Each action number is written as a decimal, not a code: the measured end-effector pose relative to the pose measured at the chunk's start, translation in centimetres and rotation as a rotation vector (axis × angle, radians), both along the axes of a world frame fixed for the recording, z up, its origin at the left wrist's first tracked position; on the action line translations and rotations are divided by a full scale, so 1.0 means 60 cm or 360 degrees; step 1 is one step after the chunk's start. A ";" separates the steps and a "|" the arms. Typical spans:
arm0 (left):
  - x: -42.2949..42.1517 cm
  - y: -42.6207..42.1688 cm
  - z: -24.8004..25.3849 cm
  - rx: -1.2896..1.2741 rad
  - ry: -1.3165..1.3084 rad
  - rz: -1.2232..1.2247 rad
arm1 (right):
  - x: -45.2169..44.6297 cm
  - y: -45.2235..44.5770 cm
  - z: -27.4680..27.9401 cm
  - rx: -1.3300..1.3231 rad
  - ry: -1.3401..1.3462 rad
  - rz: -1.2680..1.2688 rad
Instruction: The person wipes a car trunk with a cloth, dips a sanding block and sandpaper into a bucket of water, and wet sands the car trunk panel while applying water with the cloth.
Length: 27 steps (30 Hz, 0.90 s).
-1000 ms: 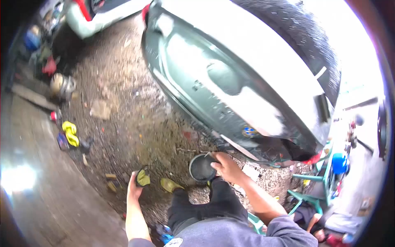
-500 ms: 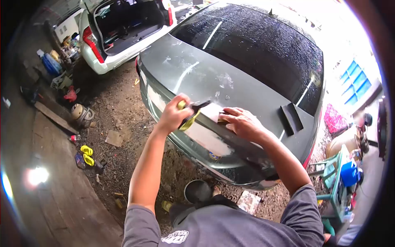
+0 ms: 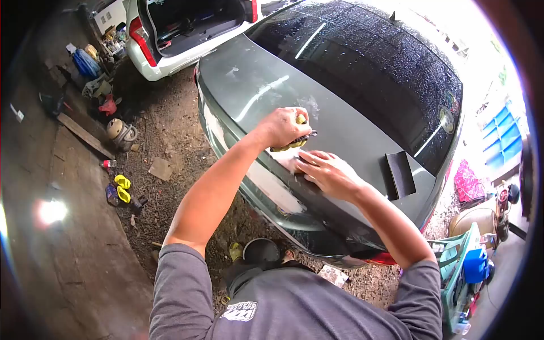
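Note:
My left hand (image 3: 286,127) is closed around a bunched yellow-and-black cloth (image 3: 292,145), just above the rear edge of a grey car's trunk lid (image 3: 340,133). My right hand (image 3: 327,173) presses on that same edge, fingers reaching left over a pale patch (image 3: 283,161). A small brownish piece showed under these fingers earlier; the hand hides it now, so its kind is unclear. Below, a larger whitish patch (image 3: 275,190) runs along the car's rear panel. A black channel-shaped piece (image 3: 400,174) lies on the lid to the right of my hands.
A white car with its tailgate raised (image 3: 164,71) stands at the upper left. A dark bucket (image 3: 261,250) sits on the ground by my feet. Yellow clogs (image 3: 123,188) lie to the left. At the right are a green plastic chair (image 3: 453,266) and a blue container (image 3: 476,266).
My left hand has moved up and right with the cloth, close to my right hand. The right hand's fingers now lie flatter on the edge. The view has shifted slightly.

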<state>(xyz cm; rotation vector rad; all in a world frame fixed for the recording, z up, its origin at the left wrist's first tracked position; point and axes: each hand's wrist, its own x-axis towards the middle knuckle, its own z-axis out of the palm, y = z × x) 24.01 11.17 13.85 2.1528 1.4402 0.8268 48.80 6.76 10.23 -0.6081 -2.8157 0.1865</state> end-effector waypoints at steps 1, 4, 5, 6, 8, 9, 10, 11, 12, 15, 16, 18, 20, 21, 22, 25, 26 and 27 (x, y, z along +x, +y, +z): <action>-0.001 0.007 -0.003 0.0031 0.0026 -0.0021 | -0.041 0.020 -0.012 -0.0046 -0.0001 -0.0045; -0.002 0.015 0.010 0.0186 -0.0204 0.0344 | -0.157 0.049 -0.003 -0.0192 -0.0126 -0.0283; -0.011 0.028 -0.003 0.0248 -0.0271 0.0501 | -0.166 0.051 -0.020 -0.0037 -0.0031 -0.0271; -0.038 0.046 -0.027 0.0332 -0.0361 0.0524 | -0.153 0.041 -0.017 0.0039 0.0024 -0.0248; -0.096 0.074 -0.107 0.0519 -0.0139 0.0539 | -0.094 -0.007 -0.006 0.0208 0.0107 -0.0171; -0.120 0.083 -0.137 0.0538 0.0006 0.0506 | -0.067 -0.027 -0.006 0.0160 -0.0012 -0.0180; -0.119 0.081 -0.145 0.0607 0.0130 0.0619 | -0.048 -0.044 -0.006 0.0112 -0.0009 -0.0197; -0.110 0.072 -0.151 0.0679 0.0257 0.0731 | -0.041 -0.050 -0.001 0.0068 -0.0002 -0.0216; -0.098 0.060 -0.150 0.0741 0.0387 0.0840 | -0.045 -0.043 0.008 -0.0002 0.0034 -0.0224; -0.085 0.039 -0.119 0.0802 0.0078 0.0784 | -0.061 -0.020 0.022 -0.0300 0.0190 -0.0379; -0.077 0.021 -0.101 0.0886 0.0060 0.0845 | -0.061 -0.007 0.023 -0.0461 0.0422 -0.0440; -0.051 -0.009 -0.100 0.1041 -0.0143 0.0871 | -0.059 0.005 0.043 -0.0837 0.0915 -0.0521; -0.014 -0.044 -0.114 0.0508 -0.0741 0.0610 | -0.048 0.026 0.044 -0.1595 0.1377 -0.0440; 0.010 -0.071 -0.102 0.0016 -0.1225 0.0324 | -0.042 0.024 0.057 -0.1820 0.1491 -0.0366; 0.033 -0.091 -0.088 -0.0263 -0.1473 0.0241 | -0.042 0.017 0.068 -0.1923 0.1584 -0.0318; 0.067 -0.126 -0.056 -0.0589 -0.2039 -0.0046 | -0.044 0.003 0.087 -0.2168 0.1786 -0.0147; 0.064 -0.126 -0.057 -0.0593 -0.2095 -0.0110 | -0.042 0.005 0.080 -0.2207 0.1814 -0.0086; 0.060 -0.128 -0.054 -0.0601 -0.2150 -0.0172 | -0.041 0.003 0.080 -0.2249 0.1842 -0.0025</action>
